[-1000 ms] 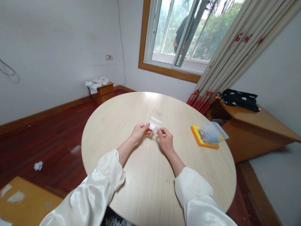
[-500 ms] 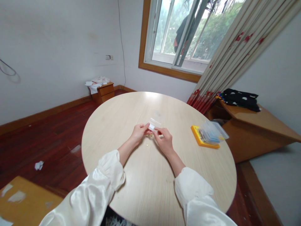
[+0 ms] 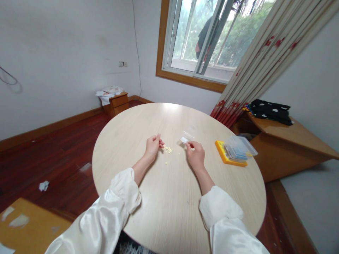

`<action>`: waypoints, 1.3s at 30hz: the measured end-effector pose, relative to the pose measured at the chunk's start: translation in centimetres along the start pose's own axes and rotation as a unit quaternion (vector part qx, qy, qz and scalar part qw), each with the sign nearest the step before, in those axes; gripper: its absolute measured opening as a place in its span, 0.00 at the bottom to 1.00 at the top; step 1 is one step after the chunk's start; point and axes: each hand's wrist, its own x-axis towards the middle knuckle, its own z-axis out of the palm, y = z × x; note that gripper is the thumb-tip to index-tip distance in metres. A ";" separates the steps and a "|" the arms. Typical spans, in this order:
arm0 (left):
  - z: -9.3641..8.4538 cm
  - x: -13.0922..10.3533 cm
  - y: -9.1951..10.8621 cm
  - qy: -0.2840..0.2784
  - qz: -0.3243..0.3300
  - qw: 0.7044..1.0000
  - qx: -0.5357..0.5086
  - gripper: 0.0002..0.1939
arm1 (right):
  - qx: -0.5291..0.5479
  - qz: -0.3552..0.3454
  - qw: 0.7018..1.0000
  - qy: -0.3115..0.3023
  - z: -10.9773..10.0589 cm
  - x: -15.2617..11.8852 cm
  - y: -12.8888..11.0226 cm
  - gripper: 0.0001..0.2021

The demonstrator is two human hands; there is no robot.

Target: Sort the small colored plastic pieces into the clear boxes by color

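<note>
Several tiny pale yellow pieces point(image 3: 168, 150) lie in a small heap on the round wooden table point(image 3: 164, 204), with a few strays beside it. Just left of the heap is my left hand point(image 3: 153, 146), its fingers curled together; whether something small is between them is hidden. Right of the heap, my right hand point(image 3: 195, 154) pinches a small clear plastic bag point(image 3: 189, 132) with a white patch on it. The bag extends beyond my fingertips, over the table.
A yellow tray point(image 3: 231, 160) with a clear lidded box point(image 3: 239, 148) sits at the table's right side. Beyond the table stand a wooden desk point(image 3: 288, 144) with dark cloth on it and a small cabinet point(image 3: 119, 103) with papers. A person is outside the window.
My right hand has moved right with the clear bag, and my left hand has let go of it and shifted slightly left. The pale yellow heap is now uncovered between them.
</note>
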 end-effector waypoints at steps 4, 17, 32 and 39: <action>-0.4 0.6 -0.3 0.019 0.043 0.999 0.011 0.19 | -0.072 0.060 0.996 -0.015 -0.6 0.3 1.6 0.14; -0.7 0.7 -2.0 -0.070 0.131 0.964 0.219 0.10 | -0.150 0.119 0.979 -0.062 -0.7 0.4 1.8 0.12; -0.1 0.2 -2.2 -0.134 0.069 0.977 0.152 0.10 | -0.093 0.101 0.990 -0.034 -0.4 0.4 1.9 0.15; 0.3 0.0 -1.4 -0.137 -0.015 0.989 0.059 0.12 | -0.084 0.108 0.990 -0.045 -0.4 0.4 1.8 0.14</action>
